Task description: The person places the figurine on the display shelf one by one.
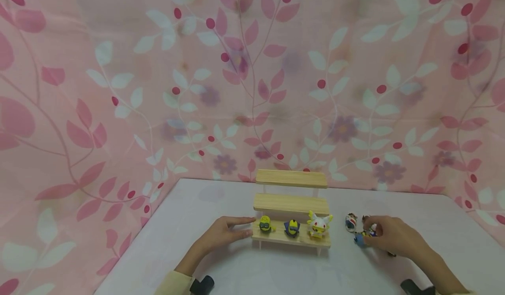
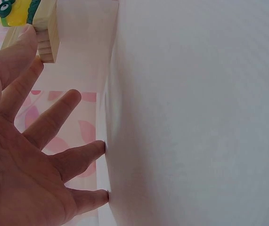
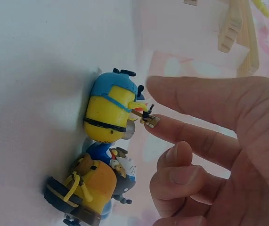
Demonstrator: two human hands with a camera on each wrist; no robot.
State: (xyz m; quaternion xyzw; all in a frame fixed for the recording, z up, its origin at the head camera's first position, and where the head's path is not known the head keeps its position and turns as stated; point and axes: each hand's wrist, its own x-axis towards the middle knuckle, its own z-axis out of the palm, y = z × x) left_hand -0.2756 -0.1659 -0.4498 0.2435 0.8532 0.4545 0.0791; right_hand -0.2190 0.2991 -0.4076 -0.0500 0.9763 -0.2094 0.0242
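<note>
My left hand (image 1: 222,237) is at the left end of a small three-tier wooden display stand (image 1: 292,204), thumb and index fingertips at the lowest plank's end. Its fingers (image 2: 54,120) are spread. On that plank stand two yellow minion figurines (image 1: 265,224) (image 1: 292,228) and a white-eared yellow figurine (image 1: 318,225). To the right, my right hand (image 1: 396,238) is over a cluster of figurines. Its thumb and index finger are extended beside a yellow minion in blue (image 3: 108,113) that lies down, with a gap between thumb and toy; the other fingers are bent.
A figurine in a clear-looking case (image 1: 350,222) lies left of the right hand. Below the blue minion in the right wrist view is another minion (image 3: 94,181) among more small toys. White cloth covers the table (image 1: 221,198); a pink floral backdrop (image 1: 252,89) hangs behind.
</note>
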